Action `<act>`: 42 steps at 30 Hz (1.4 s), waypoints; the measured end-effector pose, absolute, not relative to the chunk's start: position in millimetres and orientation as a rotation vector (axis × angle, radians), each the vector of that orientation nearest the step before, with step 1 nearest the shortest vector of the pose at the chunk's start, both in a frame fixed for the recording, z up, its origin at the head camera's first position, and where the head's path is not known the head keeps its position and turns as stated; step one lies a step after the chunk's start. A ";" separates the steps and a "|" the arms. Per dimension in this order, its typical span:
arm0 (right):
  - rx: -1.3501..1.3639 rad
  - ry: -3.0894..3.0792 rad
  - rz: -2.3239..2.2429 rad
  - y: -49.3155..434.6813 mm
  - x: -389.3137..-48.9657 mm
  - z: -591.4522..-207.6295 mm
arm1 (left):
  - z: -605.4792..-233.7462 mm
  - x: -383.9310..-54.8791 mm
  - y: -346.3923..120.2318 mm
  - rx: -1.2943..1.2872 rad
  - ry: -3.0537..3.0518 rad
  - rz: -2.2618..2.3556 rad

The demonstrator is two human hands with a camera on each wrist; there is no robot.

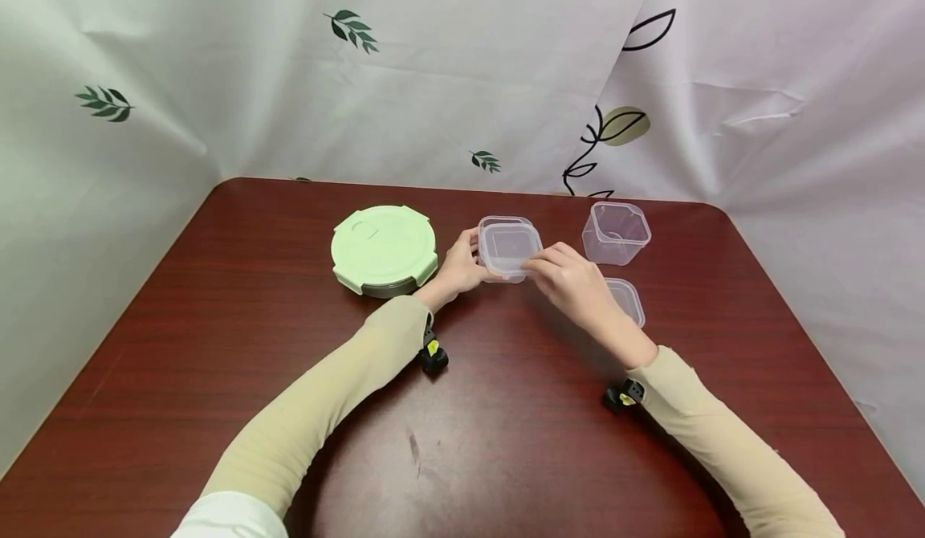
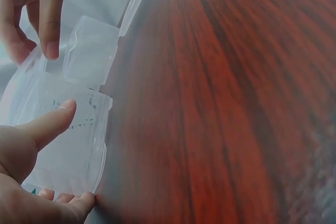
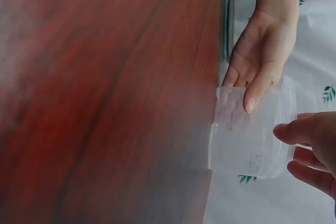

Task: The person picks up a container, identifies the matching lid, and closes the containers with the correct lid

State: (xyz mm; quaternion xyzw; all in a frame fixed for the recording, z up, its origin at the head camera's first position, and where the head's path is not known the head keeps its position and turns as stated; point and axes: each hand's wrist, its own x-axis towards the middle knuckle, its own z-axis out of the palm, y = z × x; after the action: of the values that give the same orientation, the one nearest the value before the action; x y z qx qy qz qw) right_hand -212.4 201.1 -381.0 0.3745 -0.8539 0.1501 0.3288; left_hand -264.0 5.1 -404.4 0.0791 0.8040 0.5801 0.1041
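A clear plastic food container [image 1: 515, 279] stands upright on the table, its side wall showing in the left wrist view. My left hand [image 1: 460, 263] holds it from the left, thumb along the near wall and the other fingers behind and low. A translucent square lid [image 1: 510, 246] lies over the container's mouth, slightly offset toward the near side in the head view. My right hand [image 1: 574, 285] pinches the lid's near right edge between thumb and fingers; the right wrist view shows the thumb [image 3: 283, 132] at the lid's rim.
A second clear container [image 1: 617, 237], open at the top, stands at the back right. Another translucent lid [image 1: 627, 301] lies in front of it, partly behind my right wrist. Left of my left hand is a round container with a pale green clip lid [image 1: 383, 245]. A patterned curtain hangs behind the table.
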 end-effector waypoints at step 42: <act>0.961 -2.319 0.390 190.3 -224.3 -377.5 | -406.0 -262.4 2.9 0.266 2.346 1.750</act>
State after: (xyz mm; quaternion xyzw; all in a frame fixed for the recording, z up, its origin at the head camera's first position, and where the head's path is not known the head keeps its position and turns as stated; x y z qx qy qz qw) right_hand -224.3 190.3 -377.5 0.3613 -0.8719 0.1467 0.2962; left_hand -262.4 2.9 -406.0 0.0899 0.7942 0.5924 0.1009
